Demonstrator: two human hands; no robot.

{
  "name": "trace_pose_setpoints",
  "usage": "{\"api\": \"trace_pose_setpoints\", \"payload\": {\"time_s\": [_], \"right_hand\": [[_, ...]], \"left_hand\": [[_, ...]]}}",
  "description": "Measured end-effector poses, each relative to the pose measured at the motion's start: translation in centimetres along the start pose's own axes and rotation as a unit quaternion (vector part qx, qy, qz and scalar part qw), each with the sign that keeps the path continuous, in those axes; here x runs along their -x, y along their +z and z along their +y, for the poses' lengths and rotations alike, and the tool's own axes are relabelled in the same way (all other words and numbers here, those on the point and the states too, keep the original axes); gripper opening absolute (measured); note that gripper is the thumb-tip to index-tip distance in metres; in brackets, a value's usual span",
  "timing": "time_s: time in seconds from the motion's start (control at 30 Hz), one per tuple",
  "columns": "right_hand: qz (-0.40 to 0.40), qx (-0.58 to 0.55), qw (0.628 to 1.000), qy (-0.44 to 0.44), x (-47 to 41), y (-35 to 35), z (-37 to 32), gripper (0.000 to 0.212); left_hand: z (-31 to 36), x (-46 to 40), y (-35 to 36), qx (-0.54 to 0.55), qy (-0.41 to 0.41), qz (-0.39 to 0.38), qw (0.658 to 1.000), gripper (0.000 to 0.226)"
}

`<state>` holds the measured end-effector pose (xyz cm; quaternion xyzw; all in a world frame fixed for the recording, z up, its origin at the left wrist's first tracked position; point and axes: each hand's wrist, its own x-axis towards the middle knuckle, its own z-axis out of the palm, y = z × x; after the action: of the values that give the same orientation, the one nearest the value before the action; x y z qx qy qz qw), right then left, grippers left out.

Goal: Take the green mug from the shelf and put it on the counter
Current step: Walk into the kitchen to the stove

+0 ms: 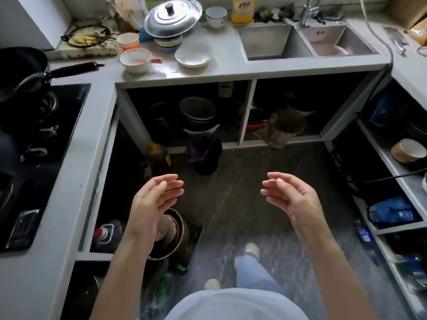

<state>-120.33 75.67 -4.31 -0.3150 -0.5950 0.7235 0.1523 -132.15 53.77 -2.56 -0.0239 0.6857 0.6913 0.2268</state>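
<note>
My left hand (153,203) and my right hand (292,197) hang in front of me over the dark floor, palms facing each other, fingers apart, holding nothing. No green mug shows anywhere I can make out. The open shelves (247,112) under the grey counter (221,63) are dark and crowded with pots and bowls. More shelves (392,172) run along the right side.
The counter carries a steel lid (172,17), white bowls (194,55), a cup (135,60) and a yellow bottle (242,9). A double sink (305,40) sits at the right. A black hob (41,139) with a pan (20,72) lies left. A dark bin (204,153) and stacked pots (171,234) stand on the floor.
</note>
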Motion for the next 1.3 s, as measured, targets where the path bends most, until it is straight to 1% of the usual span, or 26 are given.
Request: {"api": "trace_pose_setpoints", "payload": {"time_s": [0.17,0.27,0.43,0.67,0.83,1.0,1.3], "right_hand": [[-0.022,0.027,0.999,-0.005,-6.4,-0.1,-1.8,0.021],[-0.05,0.054,0.997,-0.014,-11.0,-0.7,-3.7,0.021],[-0.079,0.066,0.995,-0.019,-18.4,-2.0,-7.1,0.02],[-0.136,0.079,0.987,0.012,-26.5,-2.3,-8.8,0.021],[-0.176,0.103,0.978,0.046,-29.9,-0.6,-8.3,0.021],[-0.222,0.109,0.967,0.056,-33.1,2.8,-8.6,0.021],[-0.267,0.111,0.957,0.038,-38.4,10.8,-9.4,0.02]], "left_hand": [[1.2,-4.7,3.1,0.009,0.007,0.017,1.0,0.03],[2.0,-7.8,5.6,0.021,0.011,0.042,0.999,0.031],[3.7,-12.3,9.6,0.034,0.023,0.068,0.997,0.03],[5.0,-16.9,12.5,0.06,0.023,0.137,0.989,0.03],[4.6,-17.7,12.4,0.078,-0.001,0.184,0.98,0.03],[5.0,-19.4,11.1,0.085,-0.012,0.223,0.971,0.03],[8.1,-25.9,6.7,0.096,0.012,0.243,0.965,0.029]]}}
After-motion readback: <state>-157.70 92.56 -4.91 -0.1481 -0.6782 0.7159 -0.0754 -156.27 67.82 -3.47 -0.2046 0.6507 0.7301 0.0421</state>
